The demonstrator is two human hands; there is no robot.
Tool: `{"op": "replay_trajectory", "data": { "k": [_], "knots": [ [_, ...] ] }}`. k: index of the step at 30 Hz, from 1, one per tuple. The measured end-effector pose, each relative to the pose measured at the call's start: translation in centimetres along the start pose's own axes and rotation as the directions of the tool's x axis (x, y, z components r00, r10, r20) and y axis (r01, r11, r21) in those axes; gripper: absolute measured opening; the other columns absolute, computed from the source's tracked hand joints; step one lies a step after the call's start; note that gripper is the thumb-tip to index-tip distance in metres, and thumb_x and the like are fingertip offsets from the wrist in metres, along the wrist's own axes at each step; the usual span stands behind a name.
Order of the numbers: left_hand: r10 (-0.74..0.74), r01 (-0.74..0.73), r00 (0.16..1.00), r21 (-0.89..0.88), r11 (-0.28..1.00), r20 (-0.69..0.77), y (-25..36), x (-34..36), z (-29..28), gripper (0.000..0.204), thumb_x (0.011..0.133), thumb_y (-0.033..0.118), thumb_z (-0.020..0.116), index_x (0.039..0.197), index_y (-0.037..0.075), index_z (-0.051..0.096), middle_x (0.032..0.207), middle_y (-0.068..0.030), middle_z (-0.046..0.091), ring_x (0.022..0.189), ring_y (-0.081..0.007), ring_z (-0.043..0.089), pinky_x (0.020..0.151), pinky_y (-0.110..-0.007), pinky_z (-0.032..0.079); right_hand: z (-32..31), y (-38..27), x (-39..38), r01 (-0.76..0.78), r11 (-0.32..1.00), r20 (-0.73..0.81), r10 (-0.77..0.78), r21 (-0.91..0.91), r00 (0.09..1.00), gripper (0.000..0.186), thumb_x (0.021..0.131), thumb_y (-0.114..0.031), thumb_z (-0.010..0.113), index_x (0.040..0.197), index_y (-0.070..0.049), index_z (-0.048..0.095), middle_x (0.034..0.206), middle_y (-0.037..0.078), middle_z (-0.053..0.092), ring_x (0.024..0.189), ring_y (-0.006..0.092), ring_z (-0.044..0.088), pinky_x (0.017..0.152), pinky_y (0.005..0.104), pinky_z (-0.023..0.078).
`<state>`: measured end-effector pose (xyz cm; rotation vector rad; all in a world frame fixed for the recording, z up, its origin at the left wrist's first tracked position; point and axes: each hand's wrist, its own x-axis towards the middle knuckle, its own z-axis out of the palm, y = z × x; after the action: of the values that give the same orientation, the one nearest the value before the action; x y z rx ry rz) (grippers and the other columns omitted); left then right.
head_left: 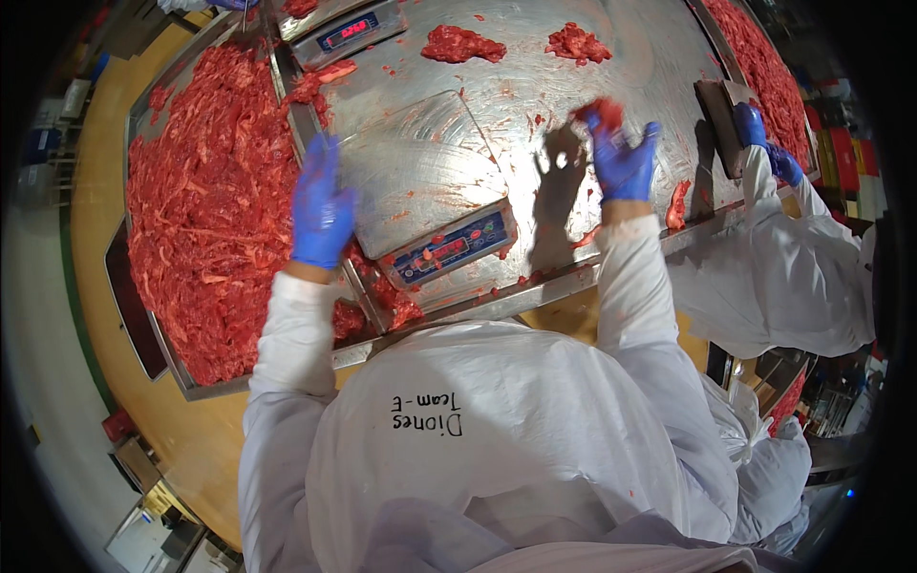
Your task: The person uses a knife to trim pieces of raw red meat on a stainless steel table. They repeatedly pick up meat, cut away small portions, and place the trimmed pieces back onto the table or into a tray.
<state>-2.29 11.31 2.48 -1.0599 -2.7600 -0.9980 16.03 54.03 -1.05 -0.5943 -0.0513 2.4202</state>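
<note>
Blue-gloved, my left hand (322,212) is stretched out along the metal divider beside the big mound of raw red meat (201,220), nothing visible in it. Next to it is a steel-topped scale (420,162) with a blue keypad and meat scraps on its front. My right hand (621,167), also gloved, is raised over the steel table with a blurred piece of red meat (597,110) at its fingertips and the thumb spread; its shadow falls to the left of it. Small meat strips (678,205) lie nearby.
A second scale (344,38) stands at the back, near two meat clumps (463,45). At right, a co-worker in white (783,277) has blue-gloved hands (750,124) by a metal block, beside another meat-filled tray (764,72). More blue gloves (234,5) show at the top.
</note>
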Motion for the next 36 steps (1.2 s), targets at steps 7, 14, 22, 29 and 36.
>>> {"op": "replay_trajectory", "data": {
  "k": [7, 14, 22, 29, 36],
  "knots": [
    [-0.306, 0.117, 0.88, 0.459, 0.881, 0.364, 2.0, -7.5, 0.9, 0.052, 0.08, 0.021, 0.076, 0.127, 0.006, 0.063, 0.124, -0.0237, 0.064, 0.12, -0.0454, 0.056, 0.097, -0.046, 0.052, -1.8, 3.1, -2.9, 0.187, 0.72, 0.022, -0.232, -0.669, 0.972, 0.072, 0.103, -0.039, 0.061, 0.156, -0.006, 0.025, 0.157, 0.018, 0.033, 0.132, 0.0376, 0.055, 0.104, 0.045, 0.052],
    [-0.476, 0.486, 0.844, 0.023, 0.874, 0.249, -6.8, -7.3, -5.4, 0.012, 0.077, 0.003, 0.065, 0.089, 0.005, 0.068, 0.087, -0.0209, 0.069, 0.082, -0.0405, 0.067, 0.075, -0.047, 0.053, -9.4, 6.8, -15.7, 0.223, 0.035, 0.225, 0.148, -0.974, 0.963, 0.079, 0.09, -0.007, 0.075, 0.156, -0.002, 0.032, 0.155, 0.016, 0.044, 0.131, 0.0294, 0.057, 0.107, 0.0379, 0.05],
    [-0.402, 0.316, 0.848, 0.278, 0.907, 0.346, -9.4, -10.6, -4.3, 0.047, 0.077, 0.015, 0.073, 0.122, 0.007, 0.064, 0.114, -0.0165, 0.064, 0.1, -0.0409, 0.065, 0.091, -0.043, 0.057, -10.2, 7.3, -17.7, 0.344, -0.479, 0.264, 0.227, -0.808, 0.937, 0.081, 0.082, -0.033, 0.084, 0.15, -0.008, 0.047, 0.139, 0.016, 0.06, 0.12, 0.0316, 0.064, 0.101, 0.0396, 0.052],
    [-0.311, 0.227, 0.839, 0.232, 0.946, 0.446, -9.0, -16.6, -0.7, 0.027, 0.084, 0.016, 0.073, 0.108, 0.005, 0.067, 0.106, -0.0233, 0.068, 0.099, -0.0402, 0.067, 0.091, -0.047, 0.054, -10.5, 7.8, -17.4, 0.407, -0.586, 0.327, 0.243, -0.7, 0.913, 0.079, 0.083, -0.039, 0.082, 0.147, -0.007, 0.049, 0.136, 0.017, 0.061, 0.119, 0.0328, 0.064, 0.099, 0.0399, 0.052],
    [-0.027, 0.395, 0.838, -0.571, 0.72, 0.545, 0.8, -4.2, -10.0, 0.026, 0.089, 0.016, 0.074, 0.111, 0.004, 0.069, 0.088, -0.0083, 0.07, 0.087, -0.0177, 0.07, 0.074, -0.031, 0.057, -10.6, 7.8, -17.5, 0.389, -0.575, 0.32, 0.223, -0.72, 0.921, 0.078, 0.083, -0.038, 0.082, 0.146, -0.004, 0.05, 0.135, 0.018, 0.061, 0.118, 0.0323, 0.065, 0.1, 0.0391, 0.052]
  ]
}}
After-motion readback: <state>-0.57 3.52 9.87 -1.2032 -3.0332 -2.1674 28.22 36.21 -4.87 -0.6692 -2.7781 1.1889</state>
